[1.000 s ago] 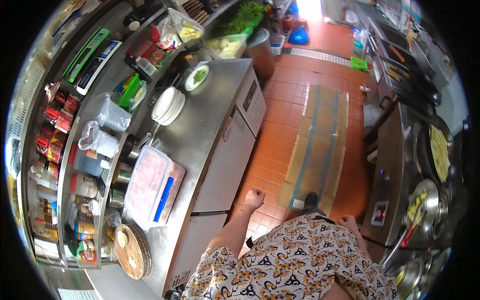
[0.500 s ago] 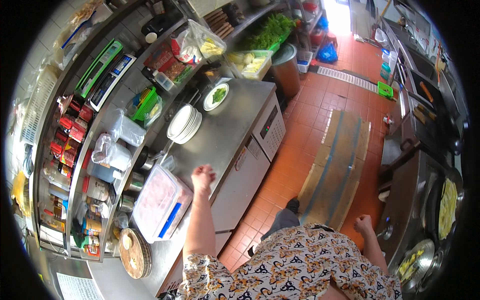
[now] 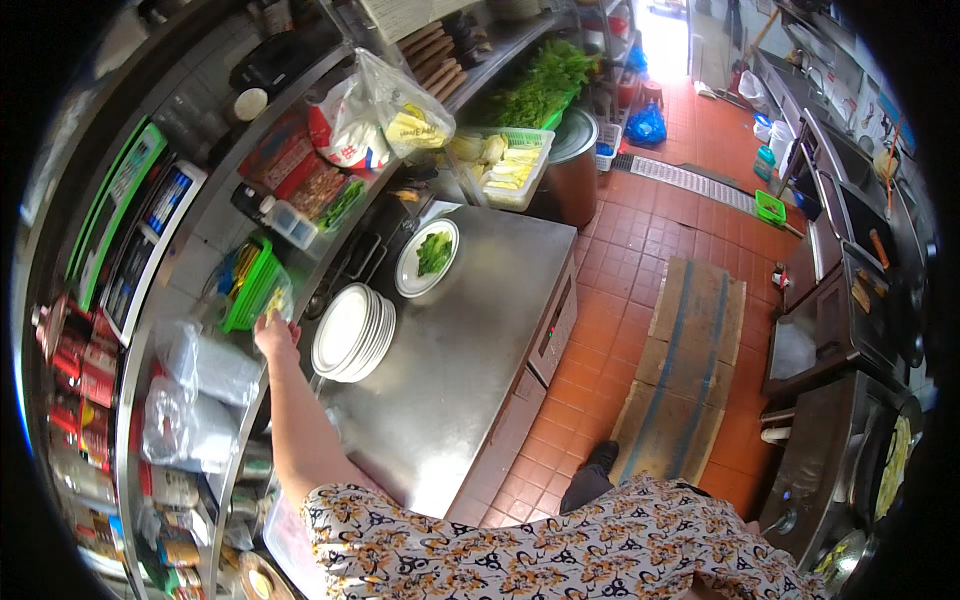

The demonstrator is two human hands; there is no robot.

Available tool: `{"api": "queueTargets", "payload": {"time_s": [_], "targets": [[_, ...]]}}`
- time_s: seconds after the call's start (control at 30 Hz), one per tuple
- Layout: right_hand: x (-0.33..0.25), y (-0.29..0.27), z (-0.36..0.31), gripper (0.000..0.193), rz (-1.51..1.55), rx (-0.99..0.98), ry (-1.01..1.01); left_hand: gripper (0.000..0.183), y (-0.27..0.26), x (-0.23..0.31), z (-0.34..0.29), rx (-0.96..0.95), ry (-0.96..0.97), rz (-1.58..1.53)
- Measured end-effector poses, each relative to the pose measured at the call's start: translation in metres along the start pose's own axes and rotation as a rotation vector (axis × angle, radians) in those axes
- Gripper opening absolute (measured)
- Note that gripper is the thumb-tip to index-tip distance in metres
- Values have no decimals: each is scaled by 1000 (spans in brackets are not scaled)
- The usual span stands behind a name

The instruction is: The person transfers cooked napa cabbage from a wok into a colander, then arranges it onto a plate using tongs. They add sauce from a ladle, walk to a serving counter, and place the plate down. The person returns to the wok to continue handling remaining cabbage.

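My left hand (image 3: 276,336) reaches to the shelf at the left, its curled fingers at the front of a small green basket (image 3: 250,290). A clear plastic bag with something yellowish in it lies against that basket at my fingertips; what the fingers grip is too small to make out. On the steel counter (image 3: 450,380), right of my left hand, stands a stack of white oval plates (image 3: 345,335). Beyond the stack, a single white plate (image 3: 408,275) holds green leaves (image 3: 435,254). My right hand is hidden beside my body.
Wrapped clear plastic rolls (image 3: 205,365) and jars crowd the shelves at the left. A white basket of cut vegetables (image 3: 515,170) stands past the counter's far end. Cardboard (image 3: 680,380) lies on the red tiled floor. Stoves with pans (image 3: 890,470) line the right side.
My left hand has moved from above the counter, left and forward to the green basket on the shelf. My body has come closer to the plates. My right hand has gone out of sight.
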State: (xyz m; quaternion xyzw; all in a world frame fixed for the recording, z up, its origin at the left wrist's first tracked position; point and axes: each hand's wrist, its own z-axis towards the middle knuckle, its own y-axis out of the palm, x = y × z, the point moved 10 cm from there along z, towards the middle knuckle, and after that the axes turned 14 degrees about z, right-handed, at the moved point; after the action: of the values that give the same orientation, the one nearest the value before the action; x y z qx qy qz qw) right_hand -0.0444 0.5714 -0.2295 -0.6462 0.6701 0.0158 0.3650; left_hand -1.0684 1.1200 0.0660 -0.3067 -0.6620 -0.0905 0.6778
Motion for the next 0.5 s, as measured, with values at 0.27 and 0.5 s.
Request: {"api": "queueTargets", "payload": {"time_s": [0.27,0.5], "targets": [[-79,15,24,9,39,3,-7,27,-12,-19,87,89,-47,31],[-51,32,56,11,153,25,-124,26,19,60,15,320,598,715]]}}
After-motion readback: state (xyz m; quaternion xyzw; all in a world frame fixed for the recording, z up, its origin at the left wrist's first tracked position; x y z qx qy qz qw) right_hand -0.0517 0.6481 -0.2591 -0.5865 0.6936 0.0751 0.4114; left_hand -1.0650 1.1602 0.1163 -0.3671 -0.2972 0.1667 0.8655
